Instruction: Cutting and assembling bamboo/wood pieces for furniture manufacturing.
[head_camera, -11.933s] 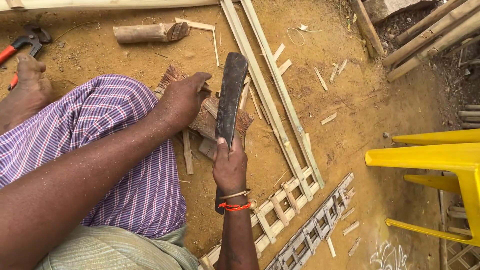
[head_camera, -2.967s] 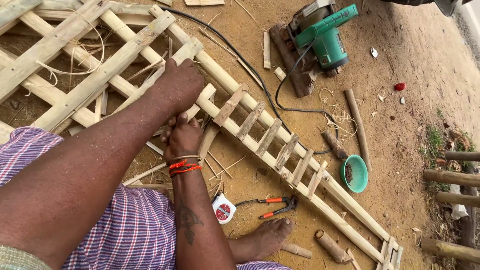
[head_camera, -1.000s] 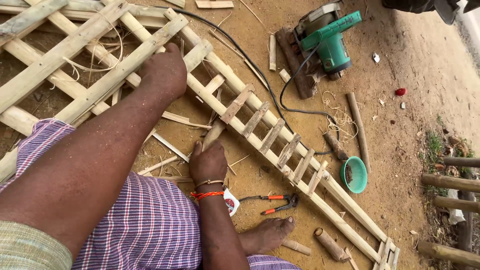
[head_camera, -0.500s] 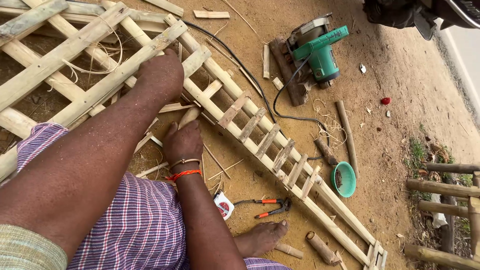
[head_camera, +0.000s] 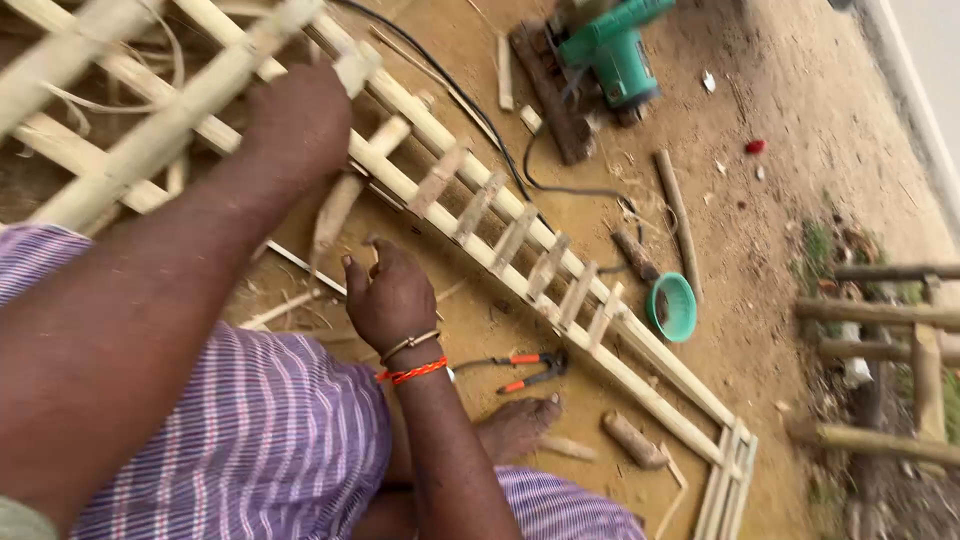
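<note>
L hand (head_camera: 300, 125) is pressing down on the bamboo ladder frame (head_camera: 520, 270), fingers curled over a rail near the top; whether they're actually gripping, can't tell, blur's heavy. R hand (head_camera: 392, 298) is hovering just below, fingers loosely bunched beside a short bamboo strip (head_camera: 335, 210) that's leaning w/ its top end by the rail. Probably fitting it as a rung: best keeping the frame pinned, strip square to both rails, matching the spacing of the other rungs. Pliers (head_camera: 530, 368) lying near the foot (head_camera: 515, 428), green power saw (head_camera: 610, 45) well apart.

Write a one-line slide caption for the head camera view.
Seated on sandy ground, left hand on a bamboo ladder frame, right hand beside a loose bamboo strip.
</note>
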